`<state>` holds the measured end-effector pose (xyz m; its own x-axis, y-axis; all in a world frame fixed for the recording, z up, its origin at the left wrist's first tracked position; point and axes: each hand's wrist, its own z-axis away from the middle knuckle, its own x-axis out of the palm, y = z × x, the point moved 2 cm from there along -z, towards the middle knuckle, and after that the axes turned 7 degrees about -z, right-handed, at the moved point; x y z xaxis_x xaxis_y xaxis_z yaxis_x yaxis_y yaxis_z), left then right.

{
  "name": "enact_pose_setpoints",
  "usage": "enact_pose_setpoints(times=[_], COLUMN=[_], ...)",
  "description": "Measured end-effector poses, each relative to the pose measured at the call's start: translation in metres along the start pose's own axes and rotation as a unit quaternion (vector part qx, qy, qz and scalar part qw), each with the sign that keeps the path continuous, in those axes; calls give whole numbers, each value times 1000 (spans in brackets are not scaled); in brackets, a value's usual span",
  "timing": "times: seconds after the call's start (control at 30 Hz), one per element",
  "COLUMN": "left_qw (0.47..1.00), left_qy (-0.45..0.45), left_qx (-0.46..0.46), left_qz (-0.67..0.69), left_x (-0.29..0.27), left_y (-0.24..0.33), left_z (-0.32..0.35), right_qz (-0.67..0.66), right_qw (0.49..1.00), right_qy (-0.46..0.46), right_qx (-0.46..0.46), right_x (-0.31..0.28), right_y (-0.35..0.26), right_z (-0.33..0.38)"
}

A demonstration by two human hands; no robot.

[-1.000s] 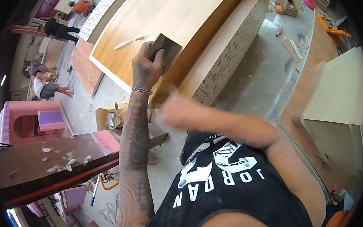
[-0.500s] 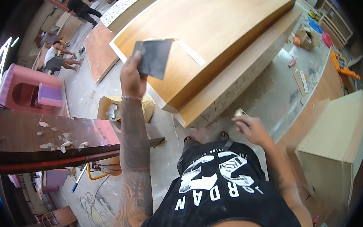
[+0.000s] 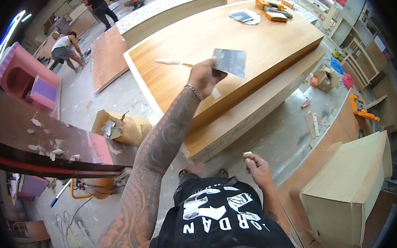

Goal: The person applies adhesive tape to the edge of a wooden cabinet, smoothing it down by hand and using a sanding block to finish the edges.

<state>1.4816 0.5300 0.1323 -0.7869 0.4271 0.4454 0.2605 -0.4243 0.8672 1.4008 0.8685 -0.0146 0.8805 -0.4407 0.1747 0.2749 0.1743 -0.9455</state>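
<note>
My left hand [image 3: 203,78] grips a thin, square, dark grey metal plate [image 3: 231,63], which looks like a flat filler spreader. It is held over the wooden counter [image 3: 265,33], a long piece with a light wood-grain top and a lower step along its near side. Beside that hand a narrow pale strip [image 3: 172,62] lies on the counter top, partly hidden behind the hand. Lower down, in front of my body, my right hand [image 3: 258,169] pinches a small pale piece [image 3: 247,153] too small to name.
Toward the counter's far end lie a white sheet with a grey plate [image 3: 244,15] and several orange-and-black tools [image 3: 274,10]. A paper bag of scraps [image 3: 121,126] stands at left behind a brown beam [image 3: 49,137]. A pale cabinet [image 3: 343,192] is at right. A person [image 3: 66,52] bends at far left.
My left hand has swung right with the metal plate, farther over the counter top. My right hand has come lower, still pinching the small piece. The view has turned, showing the tools at the far end.
</note>
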Motion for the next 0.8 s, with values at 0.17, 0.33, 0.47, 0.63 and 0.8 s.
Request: enact_pose_setpoints(times=[0.17, 0.33, 0.47, 0.63, 0.8], left_qw=[732, 494, 650, 899, 950], left_qy=[159, 79, -27, 2, -57], left_qx=[366, 265, 117, 347, 294], left_qz=[-552, -825, -750, -267, 90], left_x=[-61, -94, -97, -85, -92], left_y=[20, 34, 42, 34, 30], left_z=[-26, -33, -25, 33, 107], right_qz=[21, 25, 66, 108, 182], right_qw=[996, 991, 992, 989, 979], right_qy=[79, 120, 92, 94, 85], right_qx=[29, 51, 46, 26, 20], right_x=[-31, -46, -47, -47, -44], right_y=[17, 41, 58, 69, 78], right_z=[-1, -4, -12, -17, -26])
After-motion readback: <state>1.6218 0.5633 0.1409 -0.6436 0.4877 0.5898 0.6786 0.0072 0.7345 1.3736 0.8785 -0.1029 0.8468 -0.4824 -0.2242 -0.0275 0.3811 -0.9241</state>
